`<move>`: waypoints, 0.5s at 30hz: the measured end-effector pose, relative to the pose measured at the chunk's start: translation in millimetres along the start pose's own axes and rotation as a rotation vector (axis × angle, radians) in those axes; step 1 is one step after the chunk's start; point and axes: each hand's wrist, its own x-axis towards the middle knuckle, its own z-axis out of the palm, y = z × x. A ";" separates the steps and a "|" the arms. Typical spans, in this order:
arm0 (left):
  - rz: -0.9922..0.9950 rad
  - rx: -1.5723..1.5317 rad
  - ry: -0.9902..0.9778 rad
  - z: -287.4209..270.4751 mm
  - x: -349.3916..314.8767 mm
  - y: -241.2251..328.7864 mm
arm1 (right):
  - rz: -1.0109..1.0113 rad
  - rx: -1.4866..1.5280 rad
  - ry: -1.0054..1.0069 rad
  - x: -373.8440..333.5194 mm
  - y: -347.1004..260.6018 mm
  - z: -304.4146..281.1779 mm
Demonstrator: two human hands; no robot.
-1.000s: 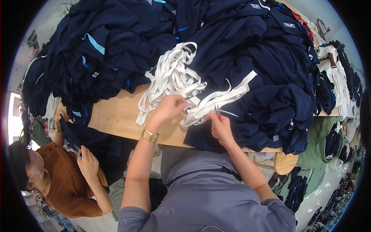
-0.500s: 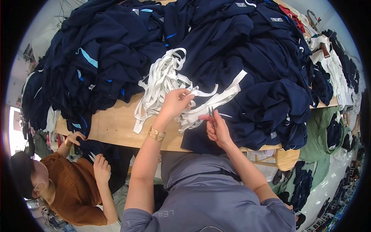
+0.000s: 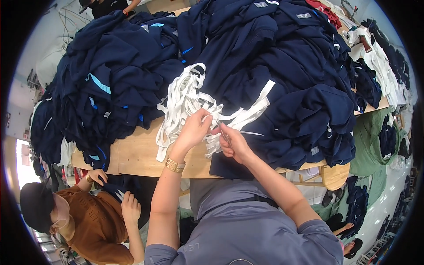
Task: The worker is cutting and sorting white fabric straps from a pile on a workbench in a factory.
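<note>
My left hand (image 3: pixel 194 128) pinches a strip of white fabric tape at the near side of a tangled heap of white tape (image 3: pixel 179 101). Close beside it, almost touching its fingertips, my right hand (image 3: pixel 236 143) is closed around small metal scissors (image 3: pixel 225 134), their blades up at the pinched strip. How far the blades stand apart is hard to make out. A flat bundle of white strips (image 3: pixel 251 110) lies just beyond my right hand, over dark navy garments (image 3: pixel 282 141).
Large heaps of navy garments (image 3: pixel 119 57) cover much of the wooden table (image 3: pixel 137 152). At the lower left a co-worker in a brown shirt (image 3: pixel 95 216) holds pointed blades and dark cloth. Another person (image 3: pixel 108 6) stands at the far left. A wooden stool (image 3: pixel 335 176) stands right.
My right hand has moved left with the scissors, up to my left hand's fingertips. My left hand stays on the tape, slightly lower in view. A person has appeared at the far left.
</note>
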 end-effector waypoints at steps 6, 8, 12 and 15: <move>-0.005 -0.055 0.046 7.4 -6.8 6.4 | -0.050 0.040 0.005 0.3 1.0 0.4; -0.001 -0.050 0.056 10.1 -9.2 4.9 | -0.052 0.017 -0.017 -0.3 0.7 0.4; 0.056 -0.020 0.123 18.4 -8.3 -16.1 | -0.106 0.017 -0.024 0.1 3.7 2.1; 0.093 -0.018 0.120 23.2 -9.9 -12.7 | -0.137 0.014 -0.009 0.3 3.5 -0.3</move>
